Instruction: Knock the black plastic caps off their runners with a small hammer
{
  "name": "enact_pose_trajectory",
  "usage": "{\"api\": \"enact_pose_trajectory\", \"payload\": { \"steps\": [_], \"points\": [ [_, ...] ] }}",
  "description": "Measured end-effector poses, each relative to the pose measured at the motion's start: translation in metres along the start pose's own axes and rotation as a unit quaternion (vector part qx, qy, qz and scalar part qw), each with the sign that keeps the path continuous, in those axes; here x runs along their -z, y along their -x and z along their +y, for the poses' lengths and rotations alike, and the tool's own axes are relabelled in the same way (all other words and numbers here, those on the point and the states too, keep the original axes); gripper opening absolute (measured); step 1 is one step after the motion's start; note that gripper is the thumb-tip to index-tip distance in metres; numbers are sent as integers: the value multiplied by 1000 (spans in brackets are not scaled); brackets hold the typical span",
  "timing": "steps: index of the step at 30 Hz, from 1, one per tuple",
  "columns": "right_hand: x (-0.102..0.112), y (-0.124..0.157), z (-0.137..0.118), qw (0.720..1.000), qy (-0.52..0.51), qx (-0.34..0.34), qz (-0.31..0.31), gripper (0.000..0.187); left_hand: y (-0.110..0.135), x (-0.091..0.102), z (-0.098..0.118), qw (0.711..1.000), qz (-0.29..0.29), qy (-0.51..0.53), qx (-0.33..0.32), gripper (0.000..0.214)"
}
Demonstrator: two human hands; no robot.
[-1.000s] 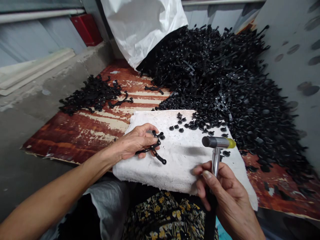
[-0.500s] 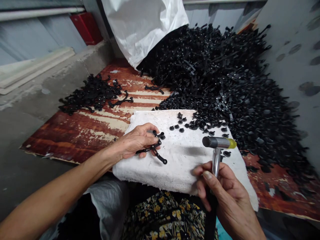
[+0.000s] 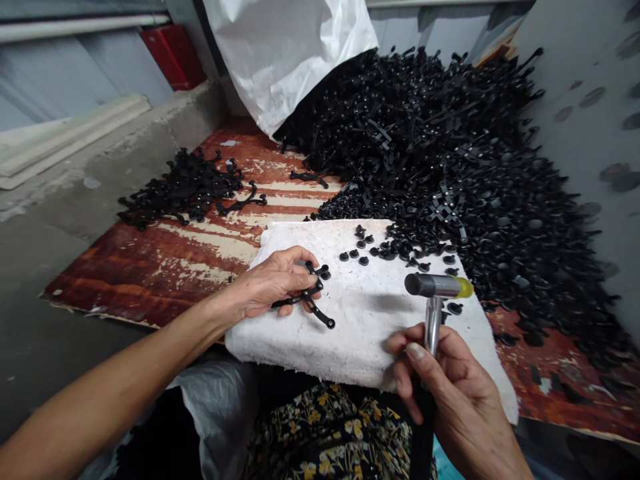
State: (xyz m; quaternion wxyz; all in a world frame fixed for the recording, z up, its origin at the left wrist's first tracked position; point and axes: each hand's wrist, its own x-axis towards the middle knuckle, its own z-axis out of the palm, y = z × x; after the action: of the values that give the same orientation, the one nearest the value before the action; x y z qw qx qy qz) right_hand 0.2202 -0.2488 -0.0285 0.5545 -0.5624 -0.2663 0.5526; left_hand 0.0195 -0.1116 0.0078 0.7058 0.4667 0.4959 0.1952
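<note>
My left hand [image 3: 280, 280] is closed on a black jointed linkage [image 3: 319, 313], whose curved arms stick out past the fingers over the white cloth [image 3: 345, 347]. Part of the linkage is hidden under the palm. On the right, my right hand [image 3: 455, 380] grips a small mallet [image 3: 440, 286] by its handle. The mallet's head is up, with one black face, one yellow face and a silvery neck. Several small black round studs [image 3: 363, 261] lie on the cloth between and beyond my hands.
A large heap of black parts [image 3: 425, 133] fills the back and right of the worn red-brown board [image 3: 200, 260]. Farther left lies a smaller pile of black linkages [image 3: 185, 187]. A white sack [image 3: 295, 60] hangs at the back, near a concrete ledge [image 3: 165, 120].
</note>
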Motion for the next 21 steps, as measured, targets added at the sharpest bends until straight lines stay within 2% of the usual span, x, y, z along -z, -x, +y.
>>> {"api": "enact_pose_trajectory", "payload": {
  "steps": [11,16,21],
  "points": [
    [4,-3,2,1000,-7,8,-7,23,0,-1,1,1000,-3,-10,-2,40],
    [10,-5,5,999,1,9,-40,24,0,-1,2,1000,-1,-14,-1,40],
    [11,-6,6,999,7,11,-40,25,-2,0,1,1000,-2,-8,-6,41]
  ]
}}
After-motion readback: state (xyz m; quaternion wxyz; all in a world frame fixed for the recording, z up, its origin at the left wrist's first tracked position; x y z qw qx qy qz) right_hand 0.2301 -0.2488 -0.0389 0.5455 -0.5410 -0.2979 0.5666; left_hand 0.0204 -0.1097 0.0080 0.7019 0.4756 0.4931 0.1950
